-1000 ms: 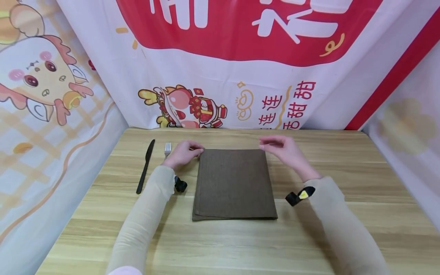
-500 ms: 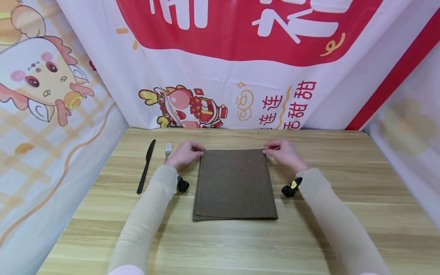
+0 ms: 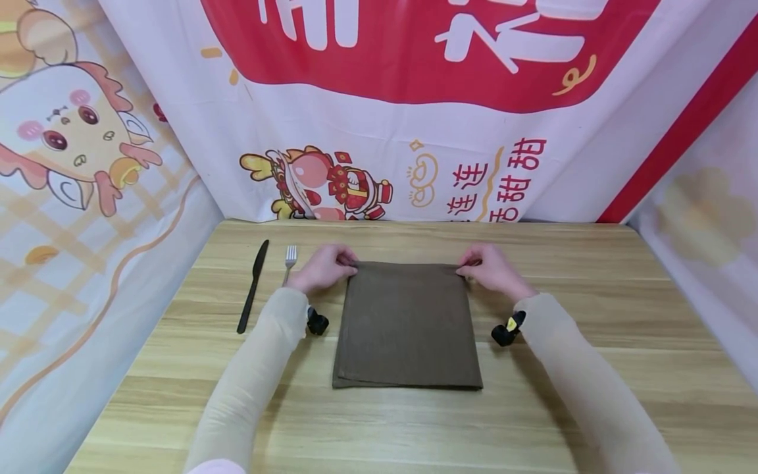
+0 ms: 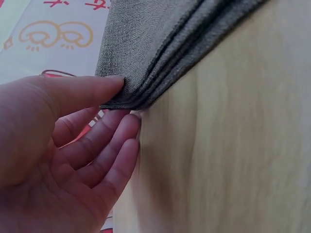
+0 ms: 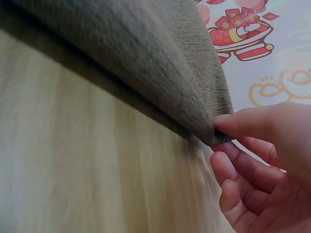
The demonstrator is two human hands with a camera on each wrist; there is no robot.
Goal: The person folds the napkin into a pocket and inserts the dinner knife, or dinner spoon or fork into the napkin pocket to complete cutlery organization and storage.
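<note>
Pinching far-left corner of folded dark-brown woven cloth (image 3: 408, 322): left hand (image 3: 324, 268), thumb against fingers. Right hand (image 3: 489, 267) pinches far-right corner likewise. Cloth sits mid-way across light wood-grain tabletop (image 3: 403, 428), between both hands. Silver-coloured fork (image 3: 291, 256) beside left hand; slim black knife (image 3: 253, 287) farther left.

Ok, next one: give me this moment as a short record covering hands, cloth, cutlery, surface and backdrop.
left: left hand pinches the far left corner of the cloth
right: right hand pinches its far right corner
cloth: brown cloth, folded, layered
cutlery: black knife, left of the fork; fork handle partly hidden
surface: wood-grain table
backdrop: printed hanging, red and white
</note>
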